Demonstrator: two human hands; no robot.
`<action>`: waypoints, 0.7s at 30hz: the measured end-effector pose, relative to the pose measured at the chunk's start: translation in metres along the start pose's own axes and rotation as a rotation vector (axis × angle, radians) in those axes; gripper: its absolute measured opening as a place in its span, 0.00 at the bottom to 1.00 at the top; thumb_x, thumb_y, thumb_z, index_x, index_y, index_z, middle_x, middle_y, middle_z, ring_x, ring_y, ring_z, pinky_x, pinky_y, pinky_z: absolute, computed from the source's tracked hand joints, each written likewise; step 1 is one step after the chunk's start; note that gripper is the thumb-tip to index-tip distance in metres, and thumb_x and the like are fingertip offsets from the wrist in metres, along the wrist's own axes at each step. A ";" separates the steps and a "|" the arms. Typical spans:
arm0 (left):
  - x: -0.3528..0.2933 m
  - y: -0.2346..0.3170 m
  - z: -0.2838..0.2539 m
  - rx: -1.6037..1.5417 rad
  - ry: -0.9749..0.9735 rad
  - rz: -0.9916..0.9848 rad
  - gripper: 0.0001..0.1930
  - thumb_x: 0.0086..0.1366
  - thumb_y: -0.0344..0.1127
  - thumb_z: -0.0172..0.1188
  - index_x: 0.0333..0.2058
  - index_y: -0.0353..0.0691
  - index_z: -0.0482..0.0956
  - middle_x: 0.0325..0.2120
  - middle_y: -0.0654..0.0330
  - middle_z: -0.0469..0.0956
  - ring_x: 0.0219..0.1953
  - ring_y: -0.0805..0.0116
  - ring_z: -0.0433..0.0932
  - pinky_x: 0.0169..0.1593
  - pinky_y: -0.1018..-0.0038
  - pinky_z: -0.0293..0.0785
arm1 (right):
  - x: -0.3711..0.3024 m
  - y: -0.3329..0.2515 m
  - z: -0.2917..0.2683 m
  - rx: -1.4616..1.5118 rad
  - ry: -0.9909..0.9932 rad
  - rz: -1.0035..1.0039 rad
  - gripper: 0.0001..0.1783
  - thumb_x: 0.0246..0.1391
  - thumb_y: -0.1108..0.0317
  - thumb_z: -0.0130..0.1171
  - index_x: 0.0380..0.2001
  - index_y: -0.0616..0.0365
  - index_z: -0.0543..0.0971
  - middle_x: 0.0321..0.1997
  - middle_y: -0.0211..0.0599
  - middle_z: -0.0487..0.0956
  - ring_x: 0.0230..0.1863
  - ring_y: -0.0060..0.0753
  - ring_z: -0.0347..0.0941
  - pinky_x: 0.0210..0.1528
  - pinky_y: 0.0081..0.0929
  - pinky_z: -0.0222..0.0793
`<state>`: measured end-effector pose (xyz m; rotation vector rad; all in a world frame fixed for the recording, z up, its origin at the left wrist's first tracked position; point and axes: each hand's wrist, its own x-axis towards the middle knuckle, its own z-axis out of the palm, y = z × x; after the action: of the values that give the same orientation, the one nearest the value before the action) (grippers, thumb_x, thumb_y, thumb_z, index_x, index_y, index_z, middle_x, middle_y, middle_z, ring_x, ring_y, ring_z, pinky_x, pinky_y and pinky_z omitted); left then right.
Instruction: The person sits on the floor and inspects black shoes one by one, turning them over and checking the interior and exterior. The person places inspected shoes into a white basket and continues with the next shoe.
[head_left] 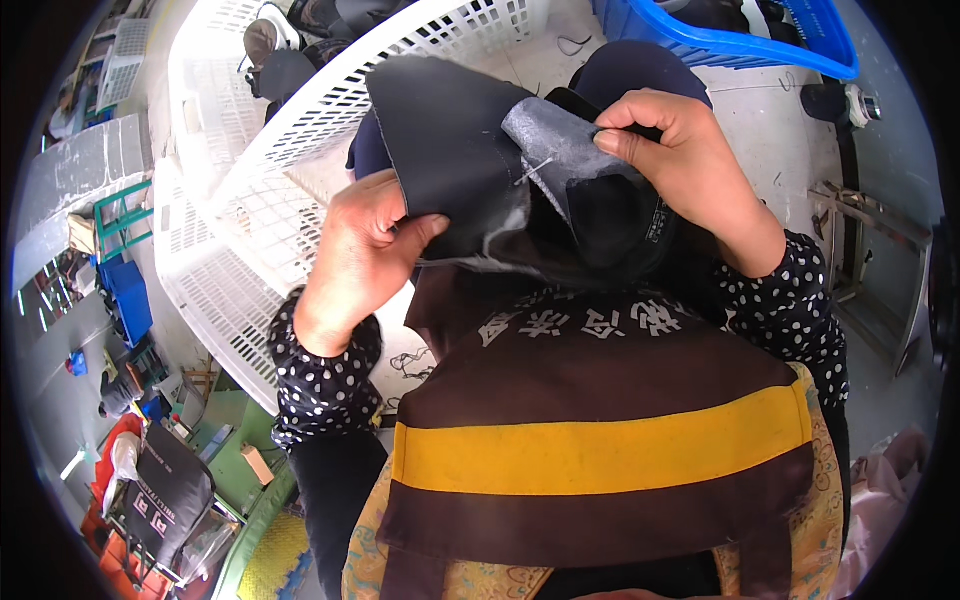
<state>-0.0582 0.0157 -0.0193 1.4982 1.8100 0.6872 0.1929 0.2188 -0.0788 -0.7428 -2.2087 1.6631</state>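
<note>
"Brown apron [600, 380] with a yellow band closest to us, covering the lap. What's beyond?"

"Slotted white basket [335, 105], past the left forearm, with dark items in it. Then a blue basket [745, 45], smaller in view, at the upper right."

"And the piece being worked on?"

"Black sheet-like piece [450, 130], held up between both hands, beyond the apron's lettering."

"How are the fingers set?"

"Left hand [365, 255]: closed on its lower left edge, thumb on top. Right hand [690, 165]: thumb and forefinger pinched narrow on a grey flap [550, 135], which is lifted from the black."

"Anything smaller?"

"Pale thread-like strand [535, 172], across the flap's edge."
</note>
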 end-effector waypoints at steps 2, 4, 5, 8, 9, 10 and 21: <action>0.001 -0.003 0.008 -0.257 0.002 -0.082 0.15 0.61 0.17 0.67 0.46 0.32 0.84 0.38 0.59 0.86 0.41 0.71 0.83 0.49 0.73 0.78 | 0.003 -0.014 -0.005 0.039 0.025 0.119 0.10 0.66 0.73 0.63 0.48 0.64 0.84 0.44 0.33 0.85 0.48 0.23 0.79 0.55 0.23 0.72; 0.001 -0.005 0.014 -0.485 -0.030 -0.251 0.15 0.62 0.16 0.64 0.48 0.31 0.84 0.41 0.62 0.86 0.44 0.75 0.81 0.53 0.76 0.76 | -0.001 -0.037 -0.005 0.182 0.302 0.003 0.12 0.68 0.72 0.61 0.52 0.63 0.83 0.51 0.37 0.83 0.53 0.27 0.77 0.58 0.25 0.70; 0.002 -0.005 0.015 -0.597 -0.036 -0.292 0.15 0.63 0.16 0.63 0.48 0.30 0.84 0.42 0.63 0.86 0.45 0.75 0.81 0.53 0.76 0.76 | -0.009 -0.049 -0.008 -0.056 0.424 -0.082 0.13 0.69 0.73 0.58 0.54 0.63 0.81 0.56 0.41 0.81 0.59 0.31 0.75 0.61 0.27 0.68; 0.008 0.000 0.015 -0.745 -0.090 -0.368 0.16 0.63 0.16 0.63 0.50 0.30 0.83 0.44 0.63 0.86 0.46 0.76 0.81 0.54 0.77 0.77 | -0.038 -0.072 0.001 -0.208 -0.040 -0.544 0.23 0.52 0.61 0.75 0.45 0.68 0.82 0.43 0.47 0.83 0.44 0.45 0.82 0.46 0.38 0.77; 0.011 0.003 0.014 -0.761 -0.123 -0.379 0.16 0.63 0.16 0.62 0.50 0.30 0.83 0.44 0.63 0.86 0.47 0.75 0.82 0.54 0.77 0.77 | -0.045 -0.072 0.010 -0.261 -0.133 -0.509 0.31 0.43 0.55 0.82 0.43 0.67 0.82 0.38 0.47 0.83 0.38 0.51 0.82 0.41 0.41 0.79; 0.014 0.006 0.014 -0.803 -0.147 -0.441 0.20 0.61 0.15 0.63 0.53 0.31 0.82 0.46 0.62 0.85 0.48 0.74 0.82 0.55 0.76 0.77 | -0.045 -0.066 0.019 -0.285 -0.111 -0.412 0.32 0.42 0.52 0.82 0.43 0.66 0.82 0.38 0.48 0.83 0.38 0.52 0.82 0.41 0.41 0.79; 0.011 0.008 0.014 -1.337 -0.062 -0.445 0.21 0.57 0.22 0.73 0.51 0.32 0.82 0.45 0.58 0.86 0.47 0.68 0.85 0.56 0.71 0.80 | -0.045 -0.047 0.041 -0.369 -0.465 -0.278 0.09 0.49 0.69 0.69 0.28 0.60 0.79 0.32 0.43 0.81 0.36 0.51 0.80 0.40 0.43 0.76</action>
<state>-0.0436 0.0275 -0.0245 0.2127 1.0647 1.2148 0.1982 0.1514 -0.0429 -0.1032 -2.8297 1.4102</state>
